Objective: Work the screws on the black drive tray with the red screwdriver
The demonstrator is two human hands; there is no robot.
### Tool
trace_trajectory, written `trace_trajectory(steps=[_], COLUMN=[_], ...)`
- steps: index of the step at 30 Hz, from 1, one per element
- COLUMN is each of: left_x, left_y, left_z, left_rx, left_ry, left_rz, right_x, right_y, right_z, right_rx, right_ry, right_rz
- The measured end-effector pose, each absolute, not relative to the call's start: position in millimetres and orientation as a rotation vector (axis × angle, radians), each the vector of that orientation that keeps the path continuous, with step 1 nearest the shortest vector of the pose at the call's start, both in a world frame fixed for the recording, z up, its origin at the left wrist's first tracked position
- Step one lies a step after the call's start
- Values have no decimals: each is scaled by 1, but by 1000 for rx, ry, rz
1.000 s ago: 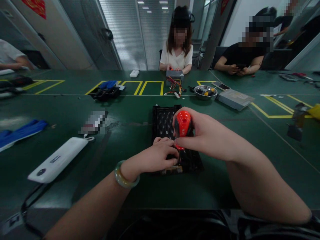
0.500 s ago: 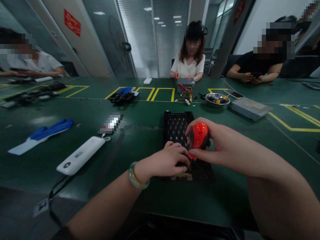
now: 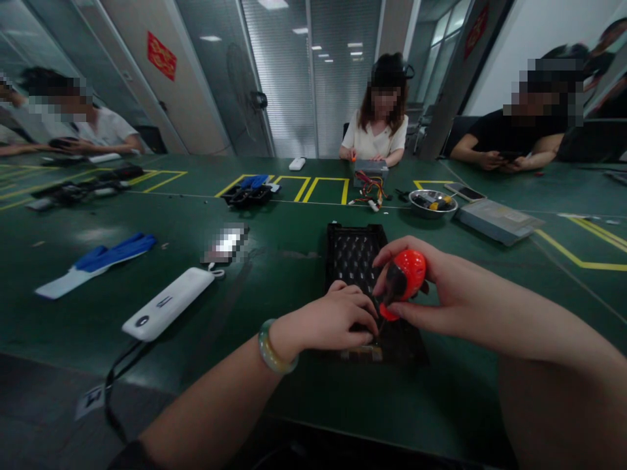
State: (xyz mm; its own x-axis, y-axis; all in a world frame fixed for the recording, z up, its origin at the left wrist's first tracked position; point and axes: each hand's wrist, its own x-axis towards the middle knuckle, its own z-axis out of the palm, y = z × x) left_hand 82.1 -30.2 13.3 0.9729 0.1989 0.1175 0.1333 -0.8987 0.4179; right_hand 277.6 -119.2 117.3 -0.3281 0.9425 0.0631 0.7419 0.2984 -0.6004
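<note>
A black perforated metal case (image 3: 353,256) lies flat on the green table (image 3: 274,385) in front of me. My right hand (image 3: 431,290) grips a screwdriver with a red and black handle (image 3: 404,279), held tilted, its tip pointing down at the near part of the case. My left hand (image 3: 336,320), with a green bangle on the wrist, rests on the case beside the tip, fingers curled around the shaft or a small part that I cannot make out.
A white power bank (image 3: 169,303) with a black cable lies to my left, blue and white gloves (image 3: 98,261) further left. Across the table are a metal bowl (image 3: 434,202), a grey drive (image 3: 497,220), a wired grey box (image 3: 371,173). Other people sit around the table.
The view has tilted up and swung left, bringing the people on the left into sight. The screwdriver handle has tilted a little to the right; both hands stay on the case.
</note>
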Motion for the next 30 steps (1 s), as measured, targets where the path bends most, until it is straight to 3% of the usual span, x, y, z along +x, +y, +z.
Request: trace_trajectory(steps=[16, 25, 30], left_x=[83, 84, 84], left_y=[-31, -30, -23], left_z=[13, 16, 11], left_rx=[2739, 2678, 2703], left_ry=[234, 221, 531], left_rz=[207, 233, 327], right_x=[280, 290, 288], right_y=[-115, -104, -97], right_z=[117, 109, 105], right_rx=[-1474, -1627, -1744], right_ry=[-1902, -1838, -1914], right_rz=[860, 596, 513])
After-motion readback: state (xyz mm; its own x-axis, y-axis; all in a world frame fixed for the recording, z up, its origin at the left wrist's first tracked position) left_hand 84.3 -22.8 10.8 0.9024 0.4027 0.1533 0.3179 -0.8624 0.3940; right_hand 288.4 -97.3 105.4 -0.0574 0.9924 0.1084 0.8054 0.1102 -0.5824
